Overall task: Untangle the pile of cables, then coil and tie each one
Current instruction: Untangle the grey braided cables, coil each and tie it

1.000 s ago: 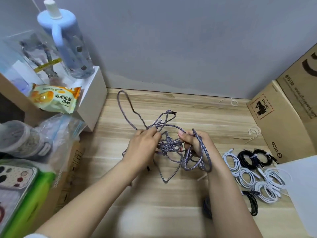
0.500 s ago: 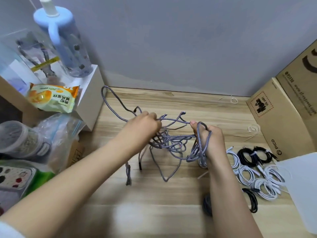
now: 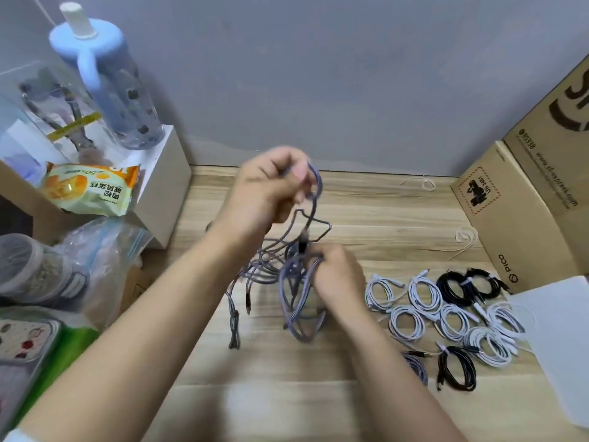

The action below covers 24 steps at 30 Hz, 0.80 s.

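Surface: wooden table [image 3: 366, 224] set against a grey wall [image 3: 350, 74] at the far edge.
Change: half a second ago both hands were level, pulling the tangle sideways; now the left hand [image 3: 267, 189] has risen toward the far edge while the right hand [image 3: 338, 279] sits lower and nearer.
Left hand: fingers curled, gripping a strand of the grey braided cables [image 3: 287, 282] at the top.
Right hand: fingers curled round the knotted bunch lower down.
Cables: tangle hangs between the two hands, blurred; loose ends dangle to the tabletop on the left side.
Finished coils: white cable coils [image 3: 446, 317] and black cable coils [image 3: 462, 283] lie tied on the right, just beside the right forearm.
Right edge: cardboard box [image 3: 516, 218] and a white sheet [image 3: 561, 339].
Left edge: white box [image 3: 165, 186], blue bottle [image 3: 111, 87], snack packet [image 3: 89, 189], plastic bag [image 3: 102, 250].
Open room: bare wood far of the hands and near, between the forearms.
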### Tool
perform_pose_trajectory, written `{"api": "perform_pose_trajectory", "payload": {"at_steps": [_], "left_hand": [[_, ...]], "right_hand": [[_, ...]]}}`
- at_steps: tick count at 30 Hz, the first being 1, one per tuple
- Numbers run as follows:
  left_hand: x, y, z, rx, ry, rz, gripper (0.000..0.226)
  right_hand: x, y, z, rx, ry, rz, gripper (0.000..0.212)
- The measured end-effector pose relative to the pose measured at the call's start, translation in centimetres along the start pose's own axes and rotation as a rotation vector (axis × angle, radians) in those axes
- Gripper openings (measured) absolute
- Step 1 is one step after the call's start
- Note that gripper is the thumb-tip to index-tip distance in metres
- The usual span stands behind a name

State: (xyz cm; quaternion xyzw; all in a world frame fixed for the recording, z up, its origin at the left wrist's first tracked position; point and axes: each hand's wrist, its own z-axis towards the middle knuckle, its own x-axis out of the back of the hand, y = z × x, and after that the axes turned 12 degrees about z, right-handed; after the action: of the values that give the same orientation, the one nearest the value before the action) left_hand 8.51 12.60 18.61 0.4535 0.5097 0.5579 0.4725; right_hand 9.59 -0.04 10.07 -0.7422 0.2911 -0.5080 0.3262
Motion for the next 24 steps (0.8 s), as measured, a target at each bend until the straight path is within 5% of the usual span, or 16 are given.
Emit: {"api": "perform_pose_trajectory", "payload": {"at_steps": [3, 7, 12, 13, 15, 17, 20, 24], "left_hand": [[1.6, 3.1, 0.3, -0.119, -0.014, -0.395, 0.015], [4.0, 2.8, 0.3, -0.116, -0.019, -0.414, 0.019], [4.6, -2.4, 0.8, 0.195, 0.311, 0.294, 0.021], [4.9, -3.4, 0.8, 0.195, 0.38, 0.563, 0.015], [4.9, -4.7, 0.2, 0.144, 0.429, 1.092, 0.041], [3.5, -4.9, -0.8, -0.034, 0.423, 1.257, 0.056], [0.8, -5.2, -2.1, -0.198, 0.187, 1.298, 0.043], [-1.7, -7.5, -1.0, 0.224, -0.241, 1.507, 0.045]], "right_hand": [[-2.1, 3.3, -0.6, -0.131, -0.051, -0.136, 0.044], [-2.3, 5.5, -0.1, -0.264, -0.017, 0.165, 0.025], [-0.6, 6.2, 1.2, -0.274, 0.052, 0.62, 0.044], [-0.2, 6.3, 1.3, -0.274, 0.055, 0.666, 0.043], [0.6, 6.1, 1.2, -0.284, 0.056, 0.749, 0.04], [1.2, 5.4, 0.9, -0.293, 0.06, 0.8, 0.042], [1.7, 4.5, 0.9, -0.25, 0.053, 0.777, 0.044], [1.3, 4.6, 0.8, -0.107, 0.007, 0.635, 0.048]]}}
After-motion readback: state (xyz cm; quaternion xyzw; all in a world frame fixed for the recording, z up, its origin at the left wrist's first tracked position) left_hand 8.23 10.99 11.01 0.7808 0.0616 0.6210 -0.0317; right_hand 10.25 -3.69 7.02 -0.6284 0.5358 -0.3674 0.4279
